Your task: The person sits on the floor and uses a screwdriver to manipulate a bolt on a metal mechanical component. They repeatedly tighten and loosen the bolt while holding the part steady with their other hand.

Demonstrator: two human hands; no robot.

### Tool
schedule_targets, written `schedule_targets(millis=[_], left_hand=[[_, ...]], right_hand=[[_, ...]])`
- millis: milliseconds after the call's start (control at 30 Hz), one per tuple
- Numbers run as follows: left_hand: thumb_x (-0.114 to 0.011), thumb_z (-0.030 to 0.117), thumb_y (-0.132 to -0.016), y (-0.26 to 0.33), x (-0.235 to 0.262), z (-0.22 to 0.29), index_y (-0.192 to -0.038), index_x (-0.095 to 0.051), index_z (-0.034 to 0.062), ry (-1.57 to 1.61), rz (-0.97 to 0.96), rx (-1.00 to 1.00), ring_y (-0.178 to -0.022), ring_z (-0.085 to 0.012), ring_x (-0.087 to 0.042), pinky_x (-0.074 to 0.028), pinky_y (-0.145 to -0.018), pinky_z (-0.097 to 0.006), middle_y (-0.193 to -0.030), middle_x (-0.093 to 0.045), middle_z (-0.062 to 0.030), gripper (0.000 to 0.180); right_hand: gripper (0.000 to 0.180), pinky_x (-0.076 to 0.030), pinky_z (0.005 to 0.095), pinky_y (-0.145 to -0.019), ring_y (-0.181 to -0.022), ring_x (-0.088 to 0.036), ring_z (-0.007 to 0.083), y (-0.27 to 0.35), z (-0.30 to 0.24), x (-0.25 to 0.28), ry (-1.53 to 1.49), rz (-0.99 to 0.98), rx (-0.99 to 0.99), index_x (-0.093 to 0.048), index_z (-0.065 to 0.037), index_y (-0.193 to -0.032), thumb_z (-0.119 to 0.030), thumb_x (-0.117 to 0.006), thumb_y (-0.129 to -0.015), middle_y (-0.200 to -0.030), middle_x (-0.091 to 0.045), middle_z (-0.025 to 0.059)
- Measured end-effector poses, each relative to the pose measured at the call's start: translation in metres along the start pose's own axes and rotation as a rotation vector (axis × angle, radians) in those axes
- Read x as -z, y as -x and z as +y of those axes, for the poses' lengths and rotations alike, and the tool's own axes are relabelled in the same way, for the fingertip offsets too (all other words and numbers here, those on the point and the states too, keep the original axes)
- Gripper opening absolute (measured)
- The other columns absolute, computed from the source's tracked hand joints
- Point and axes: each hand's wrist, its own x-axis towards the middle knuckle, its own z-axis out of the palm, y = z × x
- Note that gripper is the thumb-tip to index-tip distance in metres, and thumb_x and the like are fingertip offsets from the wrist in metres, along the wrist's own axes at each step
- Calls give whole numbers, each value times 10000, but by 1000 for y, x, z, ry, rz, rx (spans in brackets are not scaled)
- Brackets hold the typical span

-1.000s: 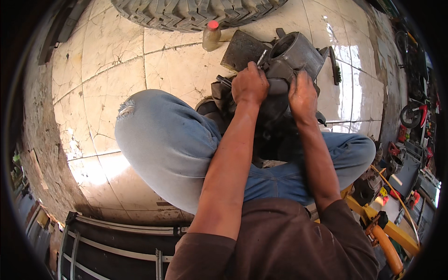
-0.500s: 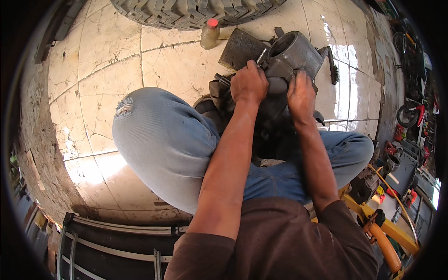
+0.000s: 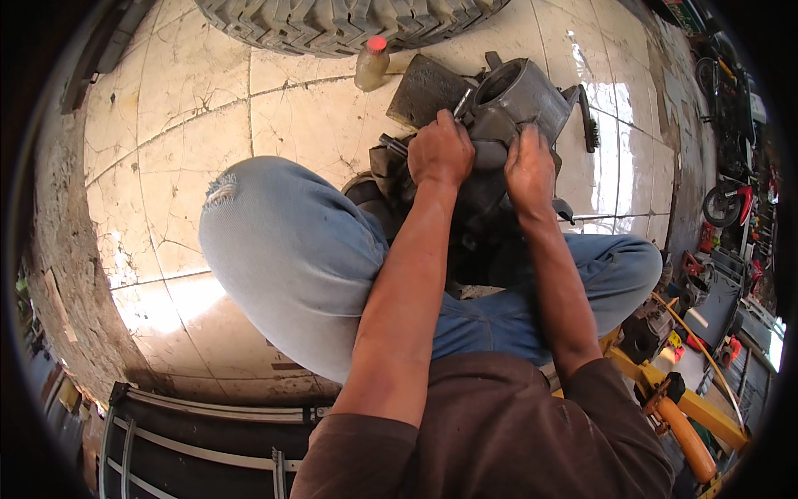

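Note:
In front of my crossed legs is a dark grey metal housing (image 3: 522, 98) with a round opening, tilted above other dark greasy parts. My left hand (image 3: 440, 152) is closed in a fist at its near left side, around a thin shiny metal rod (image 3: 462, 103) whose end sticks up past the knuckles. Just right of a dark cylindrical part (image 3: 489, 155), my right hand (image 3: 530, 170) has its fingers curled and pressed together against the housing's near edge. What those fingertips grip is hidden. Left of my left fist, a short dark rod (image 3: 393, 145) juts out.
A flat dark block (image 3: 426, 90) lies left of the housing, near a murky bottle with a red cap (image 3: 371, 65). Beyond is a large treaded tyre (image 3: 349, 25). A brush (image 3: 592, 133) lies to the right. A yellow frame (image 3: 677, 403) stands at lower right on the tiled floor (image 3: 191, 175).
My right hand has shifted slightly left along the housing's near edge. My left fist stays around the rod, with little visible movement.

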Motion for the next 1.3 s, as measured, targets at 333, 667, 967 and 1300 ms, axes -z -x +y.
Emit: schedule_targets(millis=[333, 667, 967, 1300], left_hand=[[-540, 273, -983, 4, -1, -1, -984, -594, 50, 20, 22, -3, -851, -415, -706, -557, -764, -524, -902, -725, -204, 229], [-519, 274, -992, 3, -1, -1, -981, -599, 47, 9, 32, -12, -855, -427, -702, -547, -772, -535, -901, -723, -221, 241], [-531, 269, -989, 2, 0, -1, -977, -602, 48, 11, 26, -7, -846, -419, -706, -552, -767, -535, -914, -727, -217, 232], [-533, 278, -990, 3, 0, -2, -967, -597, 49, 14, 54, -17, -839, -428, -706, -551, -768, -536, -903, -725, -225, 238]], right_hand=[[204, -517, 584, -778, -929, -621, 516, -1, 1, 1, -29, 32, 7, -539, -70, -1142, -128, -590, -953, -1076, -619, 260], [184, -513, 589, -769, -916, -620, 521, -2, 4, 1, -45, 44, 15, -547, -67, -1122, -152, -594, -965, -1056, -627, 251], [165, -511, 577, -762, -930, -622, 501, -1, 1, 0, -45, 40, 13, -548, -71, -1109, -126, -591, -959, -1051, -629, 242], [187, -507, 581, -762, -924, -620, 510, -5, -5, 0, -77, 40, 34, -540, -61, -1122, -115, -599, -954, -1036, -637, 254]])
